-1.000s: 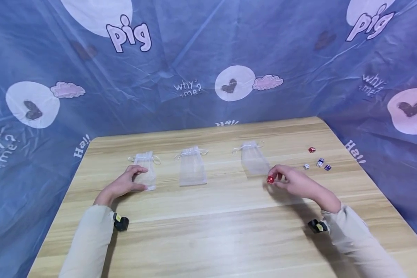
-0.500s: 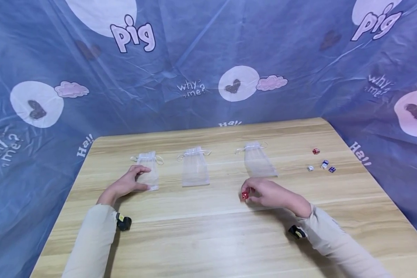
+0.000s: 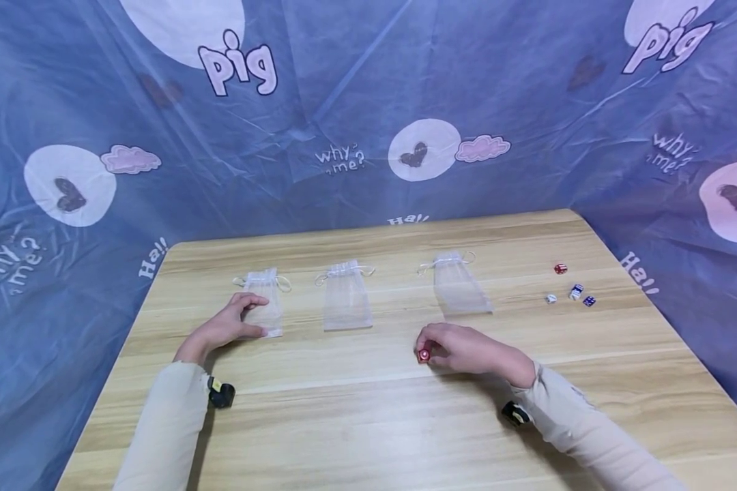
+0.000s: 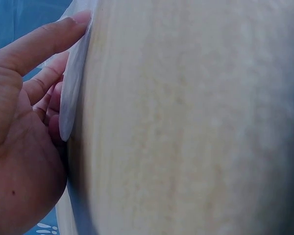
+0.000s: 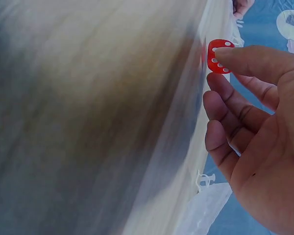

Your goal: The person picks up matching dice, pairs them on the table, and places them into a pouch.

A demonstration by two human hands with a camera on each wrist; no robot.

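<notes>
While the left grip (image 3: pixel 224 327) rests wide on a sheer bag (image 3: pixel 270 312), the right grip (image 3: pixel 463 349) pinches a red die (image 3: pixel 424 356) that slackening could drop.

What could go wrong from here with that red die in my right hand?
The right hand holds the red die in a small pinch, so it might slip and roll. The sheer bag under the left hand looks thin and could bunch up or slide if that hand shifts.
</notes>
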